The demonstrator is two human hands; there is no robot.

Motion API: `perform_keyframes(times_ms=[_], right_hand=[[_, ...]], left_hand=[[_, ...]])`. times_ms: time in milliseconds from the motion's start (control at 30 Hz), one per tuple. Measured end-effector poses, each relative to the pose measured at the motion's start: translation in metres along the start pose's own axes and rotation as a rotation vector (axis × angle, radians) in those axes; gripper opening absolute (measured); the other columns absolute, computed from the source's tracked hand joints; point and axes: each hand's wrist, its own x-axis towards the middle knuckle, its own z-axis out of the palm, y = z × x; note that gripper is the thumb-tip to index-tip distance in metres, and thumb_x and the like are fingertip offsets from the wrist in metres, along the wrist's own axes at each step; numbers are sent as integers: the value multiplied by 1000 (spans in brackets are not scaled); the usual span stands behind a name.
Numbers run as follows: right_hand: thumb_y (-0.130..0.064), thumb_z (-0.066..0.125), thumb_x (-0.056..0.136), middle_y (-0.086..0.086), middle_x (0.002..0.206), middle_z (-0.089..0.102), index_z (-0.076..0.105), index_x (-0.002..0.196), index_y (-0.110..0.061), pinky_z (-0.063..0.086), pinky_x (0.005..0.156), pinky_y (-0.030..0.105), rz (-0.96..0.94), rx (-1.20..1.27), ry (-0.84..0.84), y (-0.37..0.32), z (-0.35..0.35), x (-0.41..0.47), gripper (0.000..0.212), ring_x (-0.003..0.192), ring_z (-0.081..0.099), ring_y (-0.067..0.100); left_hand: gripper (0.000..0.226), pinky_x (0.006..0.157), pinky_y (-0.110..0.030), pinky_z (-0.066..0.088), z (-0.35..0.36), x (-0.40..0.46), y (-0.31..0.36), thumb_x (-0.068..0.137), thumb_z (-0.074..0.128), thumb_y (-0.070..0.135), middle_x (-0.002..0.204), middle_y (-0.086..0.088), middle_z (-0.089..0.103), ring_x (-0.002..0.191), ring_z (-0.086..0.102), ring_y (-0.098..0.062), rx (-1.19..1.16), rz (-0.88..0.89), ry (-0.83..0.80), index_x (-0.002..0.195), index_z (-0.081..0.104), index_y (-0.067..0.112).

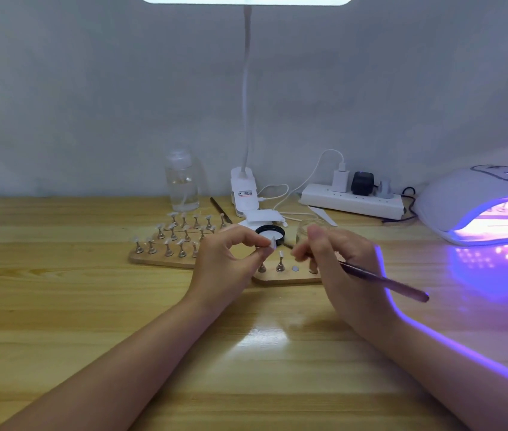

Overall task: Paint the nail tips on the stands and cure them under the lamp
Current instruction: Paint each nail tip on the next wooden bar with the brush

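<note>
At centre frame your left hand (227, 259) pinches one nail tip (272, 243) between thumb and fingertips, lifted off its board so you can turn it toward the bristles. Your right hand (336, 259) grips the brush (383, 279) like a pen, its handle trailing toward the lower right, its tip beside that nail. The small board (286, 279) sits just beneath, one stand (280, 265) waiting. The curing lamp (479, 203) glows violet at right, within easy reach.
</note>
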Motion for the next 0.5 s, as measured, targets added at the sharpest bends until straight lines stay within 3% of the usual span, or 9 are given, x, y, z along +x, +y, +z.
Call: perform_keyframes(times_ms=[67,200,367,500], right_hand=[[-44,42,86,-10,69,65,61,62,-37,45,59,16,-4,-33,-33,0,0,1,32,63,59,1],[-48,42,83,-7,53,62,63,53,-29,43,54,12,75,74,-34,1,-1,-3,42,51,58,3],[-42,39,87,-14,65,63,62,66,-30,44,68,13,3,-31,54,3,-5,-1,33,69,60,0],[-41,41,87,-17,68,65,63,74,-32,43,64,9,26,34,25,2,-2,-1,27,67,62,-1]], left_hand=[[19,73,-6,38,0,0,0,70,76,4,74,2,66,76,60,-8,-1,2,2,69,68,21],[19,72,-6,38,0,0,-1,70,76,5,73,3,66,74,58,-3,-13,3,6,69,68,22],[22,74,-6,39,-1,0,-2,69,75,5,80,4,64,78,58,2,-5,39,14,74,69,25],[28,71,-6,39,0,0,-1,69,75,6,80,0,62,75,55,3,-3,40,31,80,68,31]])
